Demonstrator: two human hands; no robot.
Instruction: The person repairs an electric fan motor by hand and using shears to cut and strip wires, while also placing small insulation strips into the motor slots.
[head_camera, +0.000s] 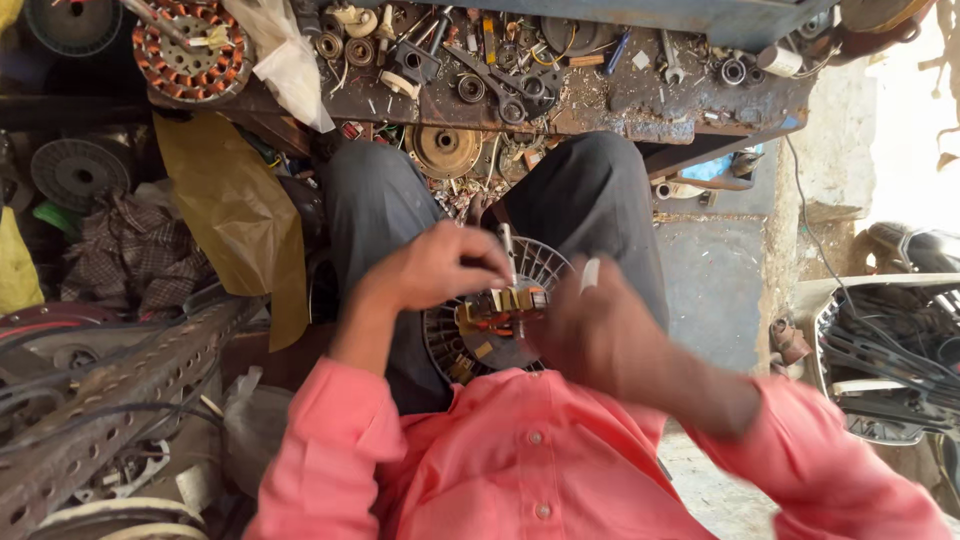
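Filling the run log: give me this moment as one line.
left hand: on white stick | right hand: holds white stick | motor stator: on lap, between hands | bench: cluttered, beyond knees

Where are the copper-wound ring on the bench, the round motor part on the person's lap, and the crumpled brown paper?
copper-wound ring (190, 50), head view, its windings.
round motor part (485, 325), head view, its middle coil.
brown paper (235, 215), head view, its centre.

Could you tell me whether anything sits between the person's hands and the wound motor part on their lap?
Nothing visible does. The left hand and right hand are both right at the motor stator, with a thin white stick in the right hand.
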